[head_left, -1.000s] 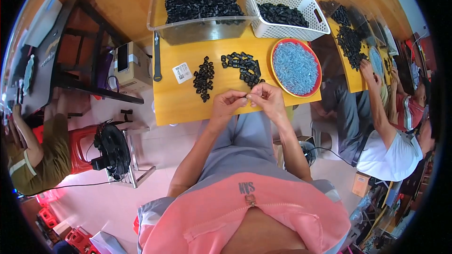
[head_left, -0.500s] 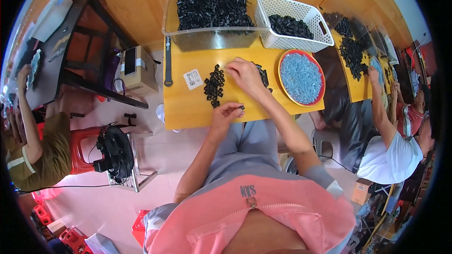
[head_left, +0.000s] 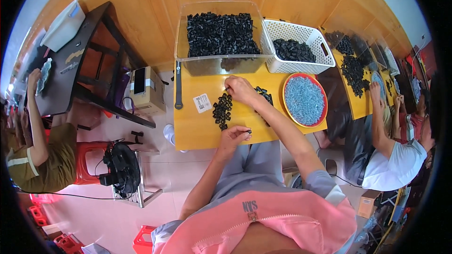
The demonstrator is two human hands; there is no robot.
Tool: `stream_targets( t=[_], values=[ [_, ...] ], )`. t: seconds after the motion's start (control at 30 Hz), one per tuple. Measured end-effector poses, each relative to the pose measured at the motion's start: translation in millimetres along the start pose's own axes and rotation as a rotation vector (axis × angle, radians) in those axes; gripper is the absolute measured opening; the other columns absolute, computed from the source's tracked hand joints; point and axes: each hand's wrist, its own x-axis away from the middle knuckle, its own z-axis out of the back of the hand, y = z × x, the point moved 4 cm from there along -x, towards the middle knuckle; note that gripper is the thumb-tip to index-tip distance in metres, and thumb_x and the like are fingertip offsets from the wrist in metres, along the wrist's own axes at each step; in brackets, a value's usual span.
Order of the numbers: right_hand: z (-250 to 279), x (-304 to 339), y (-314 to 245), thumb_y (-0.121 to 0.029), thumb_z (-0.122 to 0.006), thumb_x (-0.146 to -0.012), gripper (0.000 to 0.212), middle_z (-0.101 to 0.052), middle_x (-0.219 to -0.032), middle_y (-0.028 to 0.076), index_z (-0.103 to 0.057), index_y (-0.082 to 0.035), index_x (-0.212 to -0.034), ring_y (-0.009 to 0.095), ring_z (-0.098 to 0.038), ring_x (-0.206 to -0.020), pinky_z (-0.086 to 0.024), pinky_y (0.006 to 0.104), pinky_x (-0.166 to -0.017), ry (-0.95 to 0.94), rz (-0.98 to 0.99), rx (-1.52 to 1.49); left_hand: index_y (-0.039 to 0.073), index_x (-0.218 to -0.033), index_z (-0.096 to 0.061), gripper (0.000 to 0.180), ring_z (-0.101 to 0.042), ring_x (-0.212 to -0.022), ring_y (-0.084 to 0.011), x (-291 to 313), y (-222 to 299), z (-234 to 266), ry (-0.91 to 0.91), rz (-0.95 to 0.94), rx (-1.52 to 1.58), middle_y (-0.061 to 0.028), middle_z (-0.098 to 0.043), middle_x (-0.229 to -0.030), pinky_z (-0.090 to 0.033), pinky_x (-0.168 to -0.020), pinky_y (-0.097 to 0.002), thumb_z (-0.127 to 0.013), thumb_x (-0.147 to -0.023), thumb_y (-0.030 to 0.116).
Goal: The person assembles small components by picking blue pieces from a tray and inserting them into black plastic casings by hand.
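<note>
Just above the table's near edge, my left hand [head_left: 234, 141] pinches a small black plastic part [head_left: 249, 132] between thumb and fingertips. My right hand [head_left: 242, 89] reaches farther out, palm down, its fingers closed together at the far end of a loose pile of small black plastic parts [head_left: 222, 111]. What those fingertips hold, if anything, is too small to make out. Beneath and beside my right forearm lies a second group of black parts [head_left: 264, 95], partly covered by it. A red-rimmed round tray [head_left: 325, 113] full of small silvery-blue pieces stands to the right.
Along the back of the yellow table [head_left: 188, 134] stand a clear bin [head_left: 221, 68] and a white perforated basket [head_left: 301, 67], both holding black parts. A black strap [head_left: 178, 84] and a white label [head_left: 203, 103] lie at left. Other people work at tables on both sides.
The view has shifted, so the table sits lower in the picture. My right hand has moved slightly left to the pile's far end. My left hand still holds its black part.
</note>
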Motion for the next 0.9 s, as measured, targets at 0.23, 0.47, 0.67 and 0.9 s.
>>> stream_targets(
  t=[0.23,0.47,0.67,0.9],
  values=[
    [37,72,-4,0.001,-0.061,-0.072,0.010,-0.060,-0.069,0.000,-0.061,-0.001,-0.083,0.005,-0.056,-0.065,-0.046,0.0201,-0.058,0.153,-0.436,-0.859,-0.001,-0.094,-0.061,0.015,-0.060,-0.073,-0.0120,-1,2,1,0.108,0.029,0.050,-0.0063,-0.063,-0.081,-0.048,-0.071,-0.0235,-0.059,-0.080,0.003],
    [54,141,-21,0.003,-0.057,-0.077,0.012,-0.060,-0.075,0.003,-0.059,0.002,-0.089,0.009,-0.059,-0.067,-0.047,0.0203,-0.064,0.221,-0.560,-1.110,-0.001,-0.096,-0.060,0.015,-0.061,-0.076,-0.0143,-6,11,-14,0.085,0.089,0.226,-0.0074,-0.062,-0.087,-0.050,-0.071,-0.0248,-0.057,-0.081,0.001],
    [65,155,-39,0.004,-0.056,-0.077,0.013,-0.059,-0.073,0.002,-0.058,0.001,-0.089,0.006,-0.056,-0.065,-0.045,0.0186,-0.059,0.255,-0.481,-0.919,0.000,-0.098,-0.058,0.016,-0.060,-0.077,-0.0141,-4,5,-19,0.058,0.115,0.237,-0.0080,-0.062,-0.089,-0.050,-0.071,-0.0239,-0.055,-0.083,0.002],
    [59,162,-40,0.003,-0.058,-0.076,0.009,-0.058,-0.073,0.002,-0.059,0.001,-0.085,0.004,-0.053,-0.063,-0.044,0.0189,-0.055,0.204,-0.570,-0.874,0.000,-0.099,-0.058,0.016,-0.060,-0.078,-0.0143,-5,6,-23,0.045,0.104,0.216,-0.0073,-0.061,-0.090,-0.050,-0.070,-0.0238,-0.056,-0.083,0.003]
  ],
)
